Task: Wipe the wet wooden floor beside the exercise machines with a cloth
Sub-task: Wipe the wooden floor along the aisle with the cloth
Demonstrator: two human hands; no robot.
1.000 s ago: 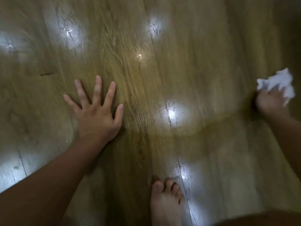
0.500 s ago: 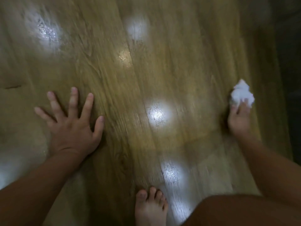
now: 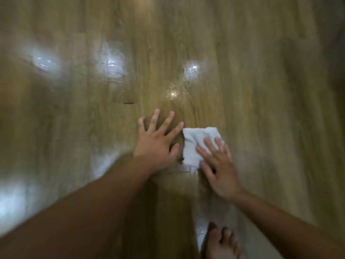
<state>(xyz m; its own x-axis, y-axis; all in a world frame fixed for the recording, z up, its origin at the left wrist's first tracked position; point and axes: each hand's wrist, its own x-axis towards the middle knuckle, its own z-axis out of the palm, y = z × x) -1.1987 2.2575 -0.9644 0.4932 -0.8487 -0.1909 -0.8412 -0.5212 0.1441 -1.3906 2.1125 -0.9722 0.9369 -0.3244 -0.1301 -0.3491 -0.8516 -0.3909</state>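
Observation:
A white cloth (image 3: 194,144) lies spread flat on the wooden floor (image 3: 261,109) in the middle of the view. My right hand (image 3: 218,167) presses on the cloth's right half with straight, spread fingers. My left hand (image 3: 158,143) rests flat on the bare floor just left of the cloth, fingers spread, its thumb close to the cloth's edge. Shiny wet patches (image 3: 192,71) glint on the boards beyond the hands. The picture is blurred by motion.
My bare foot (image 3: 222,242) stands on the floor at the bottom edge, below my right hand. More bright reflections (image 3: 110,64) show on the boards at upper left and far left. A small dark gap (image 3: 128,103) marks a board joint ahead of my left hand.
My right hand has brought the crumpled cloth from the far right to the middle and now presses it flat. The view has shifted, so my left hand sits near the centre.

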